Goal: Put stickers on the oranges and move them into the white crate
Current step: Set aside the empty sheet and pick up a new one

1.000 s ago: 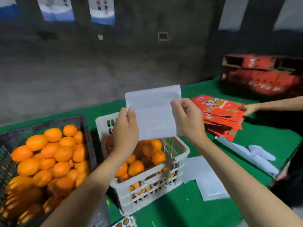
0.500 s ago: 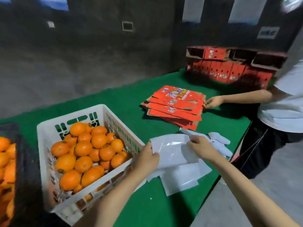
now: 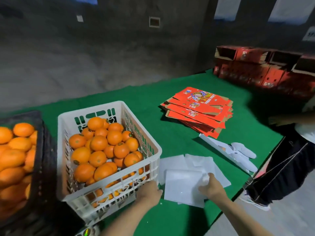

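The white crate stands on the green table, heaped with oranges, some with small dark stickers. Left of it, a black crate holds more oranges. An emptied white backing sheet lies on a pile of such sheets just right of the white crate. My right hand pinches this sheet at its upper right corner. My left hand sits by the crate's front right corner, fingertips at the sheet's left edge, gripping nothing that I can see. A sticker sheet peeks in at the bottom edge.
A stack of flat red cartons lies mid-table, with assembled red boxes at the far right. White gloves and papers lie near the right edge. Another person stands at the table's right side.
The white sheet, held up in both hands a second ago, has come down onto the pile right of the crate. My view swung right. The other person's hand has left the red cartons.
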`<state>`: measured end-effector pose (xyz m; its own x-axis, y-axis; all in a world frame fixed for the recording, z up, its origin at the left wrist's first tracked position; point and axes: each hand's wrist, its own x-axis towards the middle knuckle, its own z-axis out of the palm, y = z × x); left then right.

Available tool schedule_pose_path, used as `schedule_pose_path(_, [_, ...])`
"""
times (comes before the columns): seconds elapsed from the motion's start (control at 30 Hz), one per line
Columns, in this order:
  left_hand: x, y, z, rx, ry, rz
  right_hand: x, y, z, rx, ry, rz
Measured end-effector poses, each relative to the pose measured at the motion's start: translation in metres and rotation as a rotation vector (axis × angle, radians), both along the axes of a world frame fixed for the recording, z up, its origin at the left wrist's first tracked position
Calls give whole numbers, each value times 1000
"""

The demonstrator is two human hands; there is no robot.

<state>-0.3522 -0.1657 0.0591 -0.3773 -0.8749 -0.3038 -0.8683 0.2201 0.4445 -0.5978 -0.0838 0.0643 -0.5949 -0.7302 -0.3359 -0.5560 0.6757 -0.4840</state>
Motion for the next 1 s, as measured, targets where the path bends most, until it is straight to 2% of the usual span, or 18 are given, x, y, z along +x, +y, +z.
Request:
schedule_pose_path(0.1, [32, -4, 16, -78, 13, -136, 16, -5, 9, -232, 235, 39])
schedule_pose_path(0.17, [65, -6, 28, -104, 40, -228, 38, -12, 18, -306, 320, 233])
schedule_pose_path(0.23, [103, -1, 35, -103, 29, -289, 72, -20, 24, -270, 352, 493])
schedule_pose_path(0.37, [175, 19, 26, -91, -47, -286, 160, -32, 22, -261, 336, 920])
schedule_pose_path(0.47, [234, 46, 10, -57, -106, -232, 225, -31, 13, -251, 210, 1134])
schedule_pose_path(0.57, [288, 76, -10, -97, -132, -147, 278, -25, -3, -205, 176, 1301])
schedule_pose_path(0.7, [336, 115, -43, -90, -231, 2, 326, -12, -28, -121, 155, 1368])
schedule_pose_path(0.83, [355, 135, -64, 0, -229, 201, 357, -3, -49, -3, 251, 1401])
schedule_pose_path(1.0, [358, 129, -66, 71, -198, 222, 369, -9, -51, 115, 287, 1330])
